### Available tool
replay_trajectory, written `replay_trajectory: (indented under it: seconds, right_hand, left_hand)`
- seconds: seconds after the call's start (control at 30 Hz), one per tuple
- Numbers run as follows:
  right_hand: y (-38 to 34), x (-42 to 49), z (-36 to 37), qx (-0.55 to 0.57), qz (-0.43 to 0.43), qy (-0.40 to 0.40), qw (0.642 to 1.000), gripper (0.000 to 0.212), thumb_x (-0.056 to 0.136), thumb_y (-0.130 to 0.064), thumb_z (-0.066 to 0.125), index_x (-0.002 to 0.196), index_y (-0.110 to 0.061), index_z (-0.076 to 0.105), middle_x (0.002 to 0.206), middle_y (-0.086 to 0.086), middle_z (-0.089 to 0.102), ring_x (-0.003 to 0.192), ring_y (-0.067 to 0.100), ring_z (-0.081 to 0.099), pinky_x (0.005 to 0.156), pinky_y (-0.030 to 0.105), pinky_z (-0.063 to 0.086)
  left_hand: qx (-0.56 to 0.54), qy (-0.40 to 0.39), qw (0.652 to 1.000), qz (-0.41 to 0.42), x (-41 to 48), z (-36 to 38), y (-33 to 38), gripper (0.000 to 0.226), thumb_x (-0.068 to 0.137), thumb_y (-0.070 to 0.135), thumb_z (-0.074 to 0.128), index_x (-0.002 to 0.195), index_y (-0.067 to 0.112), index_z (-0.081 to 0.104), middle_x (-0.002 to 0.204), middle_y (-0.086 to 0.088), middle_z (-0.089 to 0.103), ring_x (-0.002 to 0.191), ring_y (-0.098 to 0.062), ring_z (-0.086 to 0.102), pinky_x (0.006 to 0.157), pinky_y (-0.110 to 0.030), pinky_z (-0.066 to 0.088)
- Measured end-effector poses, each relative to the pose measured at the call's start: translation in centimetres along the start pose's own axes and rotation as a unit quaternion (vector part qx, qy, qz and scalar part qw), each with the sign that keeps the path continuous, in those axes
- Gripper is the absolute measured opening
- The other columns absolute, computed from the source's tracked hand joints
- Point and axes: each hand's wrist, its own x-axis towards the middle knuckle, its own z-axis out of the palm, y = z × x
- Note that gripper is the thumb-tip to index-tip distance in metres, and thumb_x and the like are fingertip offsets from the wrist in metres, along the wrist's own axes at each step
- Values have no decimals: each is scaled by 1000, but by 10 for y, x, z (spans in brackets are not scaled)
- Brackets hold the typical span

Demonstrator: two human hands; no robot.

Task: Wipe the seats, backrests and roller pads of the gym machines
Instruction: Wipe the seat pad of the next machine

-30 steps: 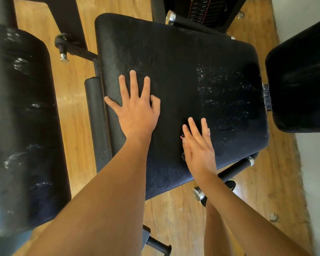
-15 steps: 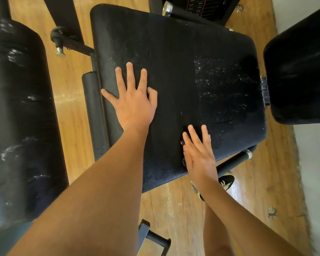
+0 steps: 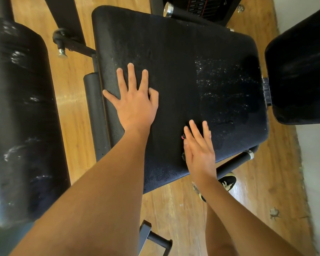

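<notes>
**Two flat hands on one seat**

Three black pads are in view. The seat (image 3: 183, 52) is in the middle, a big roller pad (image 3: 20, 117) runs along the left of the view, and a third pad (image 3: 299, 80) sits just beside the seat's right edge. Two chrome-capped bars show: a far bar (image 3: 168, 9) past the seat's far edge and a near bar (image 3: 236, 161) under its near right corner. One shoe (image 3: 227, 181) stands on the wood floor (image 3: 74, 100) below that corner. White specks (image 3: 222, 84) dot the right half of the seat.

The left hand (image 3: 135, 106) lies palm down by the seat's left edge. Its fingers are straight and spread, the thumb is bent toward the middle, and it grasps nothing. The right hand (image 3: 199, 152) lies palm down by the near edge, right of centre. Its fingers are straight and close together, pointing to the far edge, and it also grasps nothing. A small dark thing (image 3: 182, 137) with a pink spot peeks out at its thumb side, too small to tell what it is. Both forearms are bare and stretched forward.
</notes>
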Motion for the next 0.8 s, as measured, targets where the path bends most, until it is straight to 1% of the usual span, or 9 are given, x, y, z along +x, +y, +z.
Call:
replay_trajectory:
  seconds: [0.1, 0.23, 0.33, 0.4, 0.47, 0.57, 0.63, 0.7, 0.8]
  right_hand:
    - [1, -24, 0, 12, 3, -6, 1000, 40, 105, -15, 44, 139, -4, 59, 153, 9, 51, 152, 38, 26, 120, 61, 29]
    - [1, -25, 0, 11, 1, 6, 1000, 39, 104, -15, 44, 136, -3, 62, 149, 9, 55, 150, 37, 30, 119, 59, 31]
    - [-3, -22, -3, -26, -32, 28, 999, 35, 97, -4, 63, 131, 1, 64, 143, 13, 60, 144, 40, 33, 110, 65, 40]
    - [-2, -20, -4, -47, -45, 29, 997, 48, 83, 4, 79, 129, 1, 65, 141, 14, 61, 142, 40, 34, 110, 65, 40]
    - [0, -20, -5, -53, -42, 32, 997, 52, 79, 3, 82, 129, -1, 67, 142, 13, 61, 143, 38, 34, 115, 60, 35]
    - [4, -18, -4, -73, -69, 34, 994, 50, 75, 2, 85, 122, -1, 71, 139, 14, 63, 141, 39, 35, 111, 55, 33]
    - [7, -20, -3, -92, -86, 25, 992, 45, 81, 0, 81, 124, -2, 70, 142, 14, 61, 143, 40, 33, 111, 55, 33]
    - [13, -24, 2, -106, -110, 4, 988, 33, 96, -7, 62, 128, -4, 69, 146, 12, 57, 148, 40, 28, 114, 55, 32]
    - [21, -27, 6, -66, -125, -10, 990, 35, 101, -12, 46, 127, -6, 69, 146, 10, 57, 154, 35, 21, 115, 54, 33]
  left_hand:
    - [-1, -4, 1000, 1, 0, -1, 0, 57, 105, 48, 21, 160, 37, 28, 172, -1, 11, 159, -30, 1, 116, -74, 6]
    - [-6, -4, 1000, 3, -1, -1, 0, 56, 105, 47, 23, 160, 37, 29, 172, 0, 12, 159, -30, 2, 116, -75, 5]
    - [-18, -9, 1000, 0, 0, -3, 1, 56, 105, 46, 24, 160, 37, 30, 172, 0, 13, 159, -29, 2, 117, -75, 5]
    - [-24, -15, 1000, 1, 2, -7, 0, 56, 105, 46, 25, 159, 37, 30, 172, 0, 13, 159, -28, 0, 118, -75, 5]
    - [-45, -23, 999, 2, 4, -10, -2, 54, 105, 45, 29, 158, 36, 33, 172, 0, 13, 159, -28, -1, 119, -74, 2]
    - [-65, -28, 997, 16, 13, -13, 0, 52, 104, 43, 35, 155, 33, 39, 171, 0, 16, 159, -29, -1, 116, -76, 0]
    - [-44, -35, 998, 35, 29, -13, 8, 54, 104, 48, 35, 157, 35, 34, 172, 0, 13, 158, -32, -4, 113, -78, -2]
    - [-15, -47, 998, 50, 44, -13, 15, 58, 104, 54, 31, 160, 38, 27, 173, 1, 7, 158, -35, -7, 111, -80, -2]
    - [24, -43, 997, 53, 54, -9, 23, 61, 104, 61, 24, 161, 40, 19, 173, 0, 3, 157, -37, -8, 111, -80, -1]
